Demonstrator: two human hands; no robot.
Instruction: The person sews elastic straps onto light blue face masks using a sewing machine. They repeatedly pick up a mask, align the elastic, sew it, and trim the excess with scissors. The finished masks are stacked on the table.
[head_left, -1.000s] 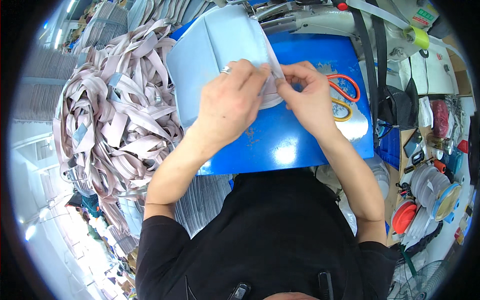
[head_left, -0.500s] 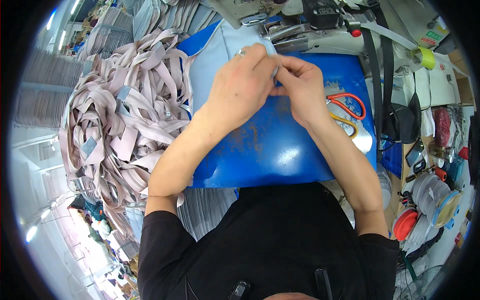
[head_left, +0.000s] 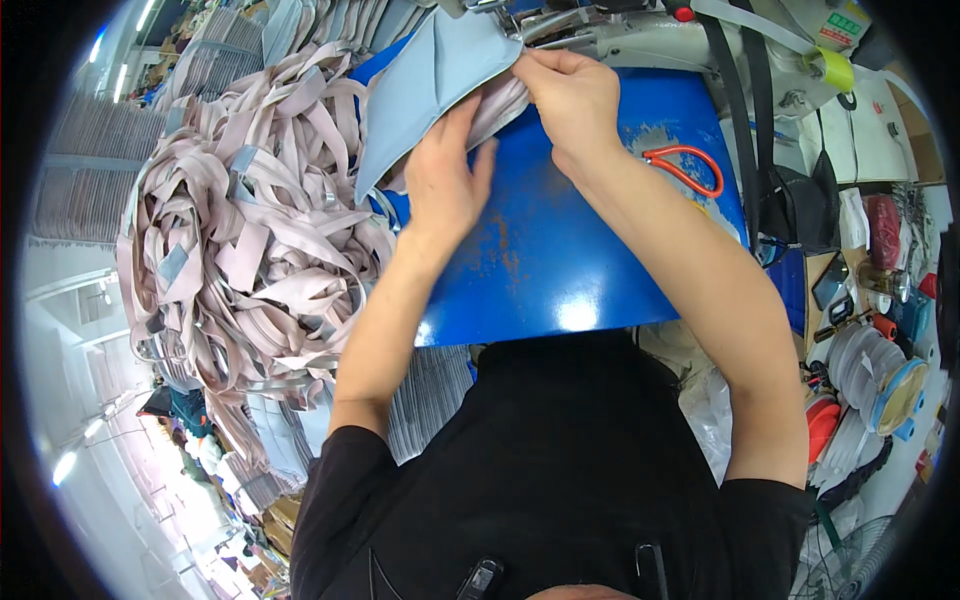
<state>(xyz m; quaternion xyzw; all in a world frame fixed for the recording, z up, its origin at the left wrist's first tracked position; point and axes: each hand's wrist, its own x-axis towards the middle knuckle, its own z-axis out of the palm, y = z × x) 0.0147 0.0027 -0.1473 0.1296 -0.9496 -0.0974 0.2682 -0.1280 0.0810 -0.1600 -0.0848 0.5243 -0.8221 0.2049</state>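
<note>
A light grey-blue fabric piece point(head_left: 425, 80) with a crease down its middle lies tilted at the top of the blue work surface, its far end at a sewing machine point(head_left: 640, 45). My right hand point(head_left: 580, 100) pinches the corner of the fabric nearest the machine. Below the fabric's near edge is my left hand point(head_left: 447, 180), fingers stretched and thumb apart, its fingertips partly hidden at that edge. Pinkish folded cloth point(head_left: 503, 108) shows under the piece, between my hands. The machine's needle area is mostly out of sight.
A big tangled heap of pinkish-grey fabric strips point(head_left: 240, 260) fills the left side. Red-handled scissors point(head_left: 690, 168) lie on the blue work surface point(head_left: 560, 250), right of my right forearm. Black straps point(head_left: 765, 130) hang beside the machine. Bundled stacks point(head_left: 95, 135) stand farther left.
My hands, close together before, have moved apart; the left has come down and opened. The fabric piece has swung out to the left, showing pinkish cloth beneath. My right hand has shifted up.
</note>
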